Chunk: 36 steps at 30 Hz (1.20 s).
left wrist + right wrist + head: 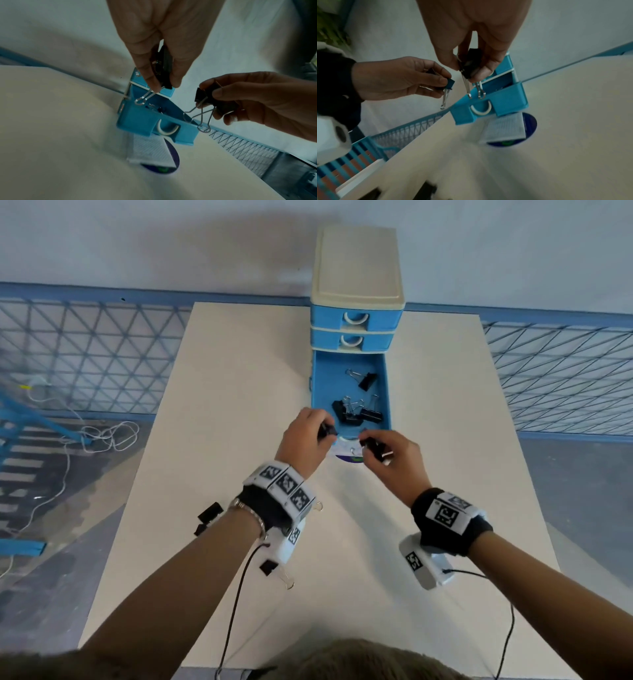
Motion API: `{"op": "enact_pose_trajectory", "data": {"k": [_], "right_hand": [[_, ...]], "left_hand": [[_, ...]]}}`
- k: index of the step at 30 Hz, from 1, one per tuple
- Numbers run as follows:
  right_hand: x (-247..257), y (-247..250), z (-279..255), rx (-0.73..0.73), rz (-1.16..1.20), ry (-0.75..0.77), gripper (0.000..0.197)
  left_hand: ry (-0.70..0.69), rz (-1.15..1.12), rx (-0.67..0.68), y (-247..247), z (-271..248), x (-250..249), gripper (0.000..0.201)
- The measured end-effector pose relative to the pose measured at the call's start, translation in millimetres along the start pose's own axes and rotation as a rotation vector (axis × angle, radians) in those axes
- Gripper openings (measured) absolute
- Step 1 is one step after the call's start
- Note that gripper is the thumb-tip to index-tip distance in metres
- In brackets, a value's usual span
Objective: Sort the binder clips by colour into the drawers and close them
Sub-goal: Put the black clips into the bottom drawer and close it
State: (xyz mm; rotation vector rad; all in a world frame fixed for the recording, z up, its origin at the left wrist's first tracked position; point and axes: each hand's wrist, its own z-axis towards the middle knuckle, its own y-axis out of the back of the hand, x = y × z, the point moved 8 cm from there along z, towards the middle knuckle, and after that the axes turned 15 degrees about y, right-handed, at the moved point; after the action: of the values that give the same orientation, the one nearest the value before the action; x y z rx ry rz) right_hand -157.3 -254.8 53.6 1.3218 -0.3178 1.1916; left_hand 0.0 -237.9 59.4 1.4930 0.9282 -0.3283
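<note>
At centre frame, the bottom drawer (352, 392) stands open with black clips (356, 410) inside — sorting underway. The left hand (303, 436) pinches one black clip, the right hand (394, 455) more. Loose clips (209, 513) remain lower left; the drawer is not yet closed.

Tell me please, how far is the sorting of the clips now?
Partly done. Black clips already lie in the open bottom drawer; the two upper drawers are shut. In hand: the left hand pinches a black clip and the right hand holds clips above the drawer's front. Left: loose clips on the table near the left wrist, then closing the drawer.
</note>
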Motion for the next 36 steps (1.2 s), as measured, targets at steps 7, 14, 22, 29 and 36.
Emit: {"op": "enact_pose_trajectory", "data": {"k": [7, 14, 22, 29, 36], "right_hand": [[-15.0, 14.4, 83.9, -0.008, -0.072, -0.062, 0.037], [-14.8, -13.9, 103.8, 0.167, -0.179, -0.009, 0.046], [16.4, -98.2, 8.8, 0.493, -0.146, 0.187, 0.026], [39.6, -169.7, -73.9, 0.880, -0.246, 0.177, 0.057], [59.4, -212.6, -126.5, 1.146, -0.387, 0.256, 0.066]], "left_hand": [[-0.049, 0.026, 0.068, 3.3, 41.7, -33.9, 0.039], [0.007, -0.014, -0.010, 17.4, -17.7, 50.3, 0.033], [0.411, 0.259, -0.038, 29.0, -117.2, 209.2, 0.049], [0.604, 0.317, -0.010, 37.5, -140.4, 254.3, 0.077], [0.548, 0.377, 0.012, 26.6, -123.0, 251.0, 0.073]]}}
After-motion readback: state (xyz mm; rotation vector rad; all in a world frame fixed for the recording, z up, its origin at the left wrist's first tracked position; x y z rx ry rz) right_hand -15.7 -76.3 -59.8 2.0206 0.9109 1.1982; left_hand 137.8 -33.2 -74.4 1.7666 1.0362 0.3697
